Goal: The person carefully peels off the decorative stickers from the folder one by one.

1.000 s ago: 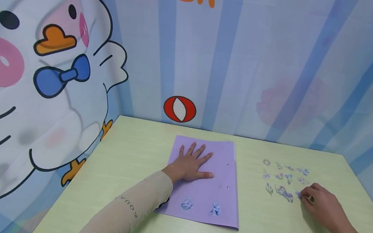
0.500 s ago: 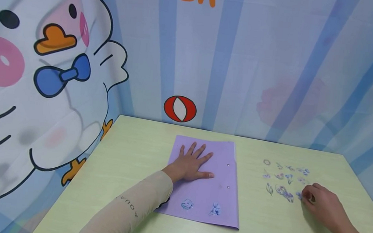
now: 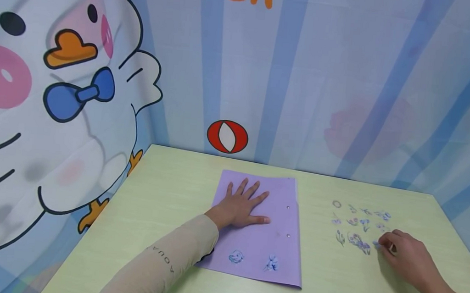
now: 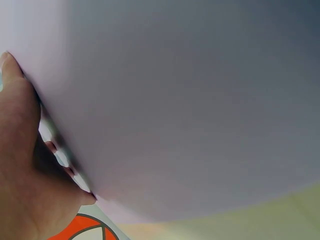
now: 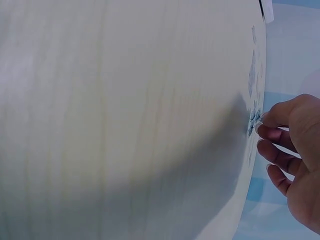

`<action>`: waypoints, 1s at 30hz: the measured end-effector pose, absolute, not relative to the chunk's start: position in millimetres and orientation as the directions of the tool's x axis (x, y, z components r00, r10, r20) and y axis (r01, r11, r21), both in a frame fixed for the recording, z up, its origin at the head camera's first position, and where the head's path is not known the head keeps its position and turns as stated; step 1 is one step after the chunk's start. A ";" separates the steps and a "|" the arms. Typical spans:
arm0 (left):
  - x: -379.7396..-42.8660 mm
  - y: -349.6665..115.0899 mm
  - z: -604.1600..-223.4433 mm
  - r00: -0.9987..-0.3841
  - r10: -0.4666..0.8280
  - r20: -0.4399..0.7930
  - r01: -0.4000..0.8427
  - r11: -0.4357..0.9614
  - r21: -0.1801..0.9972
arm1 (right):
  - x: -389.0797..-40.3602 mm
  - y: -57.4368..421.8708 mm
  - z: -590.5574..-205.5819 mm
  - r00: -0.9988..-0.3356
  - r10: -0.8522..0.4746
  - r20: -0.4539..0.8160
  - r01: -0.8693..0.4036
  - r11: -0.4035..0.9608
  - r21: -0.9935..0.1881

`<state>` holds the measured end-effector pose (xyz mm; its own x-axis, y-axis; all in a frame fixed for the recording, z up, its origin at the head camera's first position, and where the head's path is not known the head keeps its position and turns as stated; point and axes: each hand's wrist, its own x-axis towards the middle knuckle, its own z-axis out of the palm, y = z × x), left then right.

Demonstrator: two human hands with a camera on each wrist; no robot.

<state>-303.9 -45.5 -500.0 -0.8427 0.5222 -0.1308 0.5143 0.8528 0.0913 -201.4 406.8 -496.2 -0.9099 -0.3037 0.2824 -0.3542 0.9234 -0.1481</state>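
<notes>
My left hand (image 3: 240, 209) lies flat with spread fingers on a purple folder (image 3: 279, 191), pressing it to the table. Near the folder's lower edge are two blue flower stickers, one round (image 3: 236, 256) at the left and one spiky (image 3: 271, 262) at the right. My right hand (image 3: 406, 256) is low over the table, pinching the edge of a small blue flower sticker (image 5: 252, 122) between thumb and forefinger. Much of that sticker is hidden by the fingertips in the head view. The other right fingers are loosely curled.
Several flower stickers (image 3: 364, 225) lie in loose rows left of and beyond my right hand. A grey ring-shaped piece (image 3: 337, 203) is at their far left. The pale yellow table (image 3: 174, 183) meets a printed cloth backdrop (image 3: 249, 74) at its far edge.
The right fingertips shift very slightly around the blue sticker. The left hand and folder stay put.
</notes>
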 end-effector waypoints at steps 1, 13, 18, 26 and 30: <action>-303.7 -45.5 -499.5 -0.842 0.523 -0.131 0.514 0.852 0.094 | -201.4 406.7 -495.5 -0.915 -0.301 0.270 -0.349 0.925 -0.152; -305.2 -44.8 -500.2 -0.843 0.519 -0.142 0.510 0.855 0.094 | -201.0 406.7 -495.0 -0.907 -0.312 0.282 -0.363 0.919 -0.152; -306.1 -44.7 -501.5 -0.844 0.516 -0.146 0.509 0.856 0.086 | -201.9 399.4 -495.0 -0.881 -0.333 0.337 -0.399 0.904 -0.150; -307.5 -44.4 -504.0 -0.844 0.514 -0.149 0.509 0.857 0.076 | -204.5 369.2 -487.2 -0.856 -0.369 0.362 -0.452 0.874 -0.179; -306.9 -44.2 -502.8 -0.844 0.514 -0.153 0.508 0.858 0.076 | -208.1 351.0 -481.8 -0.840 -0.386 0.382 -0.482 0.853 -0.197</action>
<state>-306.9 -44.2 -502.8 -0.8442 0.5137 -0.1531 0.5082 0.8579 0.0760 -208.1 351.0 -481.8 -0.8397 -0.3862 0.3817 -0.4823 0.8535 -0.1975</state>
